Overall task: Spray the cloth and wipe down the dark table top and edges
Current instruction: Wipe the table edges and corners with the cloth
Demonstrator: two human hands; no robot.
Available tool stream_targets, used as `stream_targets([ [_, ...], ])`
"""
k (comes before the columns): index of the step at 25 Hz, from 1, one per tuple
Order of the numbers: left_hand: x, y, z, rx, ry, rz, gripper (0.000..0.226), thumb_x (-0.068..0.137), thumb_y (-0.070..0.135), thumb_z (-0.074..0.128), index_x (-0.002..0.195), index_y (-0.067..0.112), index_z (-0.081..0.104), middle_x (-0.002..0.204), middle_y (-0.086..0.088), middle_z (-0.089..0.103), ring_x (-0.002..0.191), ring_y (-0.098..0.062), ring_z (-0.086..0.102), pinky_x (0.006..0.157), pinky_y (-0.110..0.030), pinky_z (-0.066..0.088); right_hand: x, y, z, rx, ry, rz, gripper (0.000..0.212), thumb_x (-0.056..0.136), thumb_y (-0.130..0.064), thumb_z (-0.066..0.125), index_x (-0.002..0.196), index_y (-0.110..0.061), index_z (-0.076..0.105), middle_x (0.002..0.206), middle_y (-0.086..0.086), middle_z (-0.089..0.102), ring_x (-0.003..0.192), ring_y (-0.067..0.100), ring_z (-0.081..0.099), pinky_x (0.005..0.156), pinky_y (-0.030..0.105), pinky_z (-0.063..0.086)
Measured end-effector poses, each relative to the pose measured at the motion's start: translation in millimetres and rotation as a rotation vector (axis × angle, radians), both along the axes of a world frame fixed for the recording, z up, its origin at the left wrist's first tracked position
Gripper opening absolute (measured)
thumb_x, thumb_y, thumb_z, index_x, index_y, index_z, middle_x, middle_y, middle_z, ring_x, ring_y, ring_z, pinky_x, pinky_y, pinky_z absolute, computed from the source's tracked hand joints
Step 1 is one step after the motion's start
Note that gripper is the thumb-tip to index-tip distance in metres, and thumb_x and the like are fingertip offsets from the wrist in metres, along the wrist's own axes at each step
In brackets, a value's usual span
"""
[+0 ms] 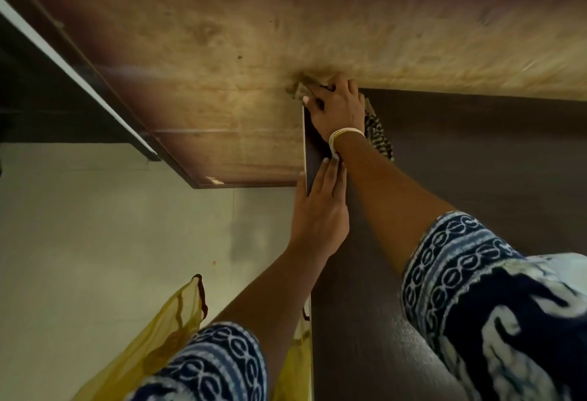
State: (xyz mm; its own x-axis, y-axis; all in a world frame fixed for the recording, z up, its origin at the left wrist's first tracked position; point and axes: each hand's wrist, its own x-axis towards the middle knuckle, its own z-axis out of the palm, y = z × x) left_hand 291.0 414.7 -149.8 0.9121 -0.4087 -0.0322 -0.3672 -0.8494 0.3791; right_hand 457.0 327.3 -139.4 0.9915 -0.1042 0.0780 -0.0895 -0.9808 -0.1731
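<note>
The dark table top (476, 178) fills the right half of the view, its left edge (305, 146) running down the middle. My right hand (336, 108) presses a patterned cloth (379, 133) onto the table's far left corner, where the top meets a brown wooden panel. The cloth shows beside the wrist and bunched at the fingertips. My left hand (320, 206) lies flat on the left edge just behind the right wrist, fingers together, thumb over the side. No spray bottle is in view.
A brown wooden panel (222, 67) stands against the table's far side. A pale floor (111, 226) lies left of the table. Yellow fabric (165, 330) hangs by my left arm. A dark frame with a white strip (73, 70) runs along the upper left.
</note>
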Motion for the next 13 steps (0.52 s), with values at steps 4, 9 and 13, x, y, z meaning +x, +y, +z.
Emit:
stream_targets([
  [4, -4, 3, -4, -0.044, -0.002, 0.036, 0.062, 0.096, 0.027, 0.035, 0.154, 0.01, 0.02, 0.164, -0.006, 0.017, 0.15, -0.021, 0.018, 0.119, -0.05, 0.023, 8, -11, 4, 0.102, -0.006, -0.326, 0.042, 0.093, -0.049, 0.044, 0.116, -0.024, 0.069, 0.132, 0.01, 0.046, 0.123, 0.032, 0.04, 0.102, 0.044, 0.034],
  [9, -5, 2, -6, -0.068, -0.061, 0.025, 0.064, 0.091, 0.027, 0.057, 0.147, 0.003, 0.036, 0.156, -0.013, 0.035, 0.146, -0.026, 0.029, 0.12, -0.044, 0.023, 10, -1, 1, 0.049, -0.058, -0.423, 0.039, 0.095, -0.036, 0.042, 0.12, -0.014, 0.063, 0.139, 0.013, 0.043, 0.124, 0.036, 0.04, 0.104, 0.048, 0.033],
  [13, -4, 2, -2, -0.066, -0.048, 0.04, 0.056, 0.096, 0.025, 0.03, 0.148, 0.007, 0.036, 0.157, -0.011, 0.033, 0.147, -0.024, 0.028, 0.12, -0.042, 0.025, 17, 9, -3, -0.016, 0.034, 0.171, 0.037, 0.096, -0.034, 0.041, 0.124, -0.02, 0.061, 0.132, 0.006, 0.053, 0.122, 0.033, 0.047, 0.103, 0.045, 0.036],
])
